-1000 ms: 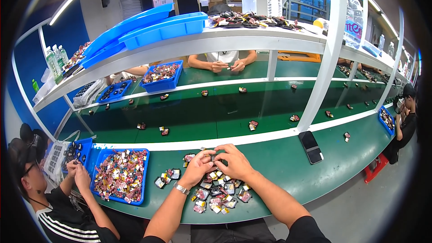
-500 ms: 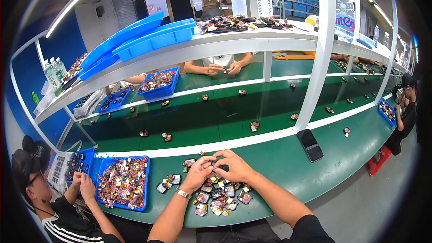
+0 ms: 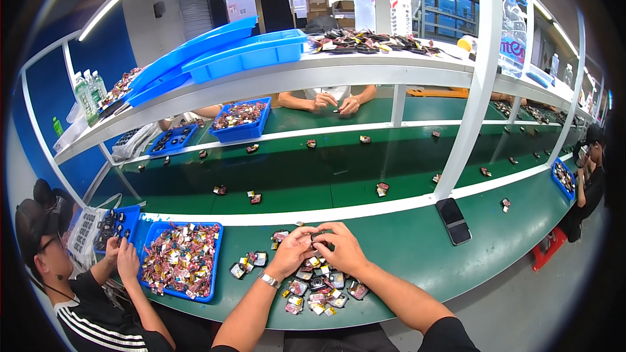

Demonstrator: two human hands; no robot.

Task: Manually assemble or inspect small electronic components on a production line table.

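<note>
Over a pile of small electronic modules [image 3: 318,293], both my hands meet at the fingertips. My left hand [image 3: 291,254], with a metal watch at its wrist, is closed in a pinch on a small dark piece. My right hand [image 3: 342,251] pinches the same piece from the other side; fingers cover most of it, so its kind cannot be made out. The modules below have black housings with white, yellow and reddish parts. A few more modules [image 3: 249,262] lie left of my left hand.
A blue tray [image 3: 215,264] heaped with small parts stands left, beside a co-worker [image 3: 85,287] handling something small. A black phone [image 3: 452,220] lies right. Beyond the white rail, a green conveyor belt [image 3: 300,192] carries spaced modules. A white post [image 3: 471,98] and shelf [image 3: 261,73] rise ahead.
The view has swung slightly left, so the scene sits further right. My fingers have shifted a little around the small dark piece, and both hands stay together above the pile.
</note>
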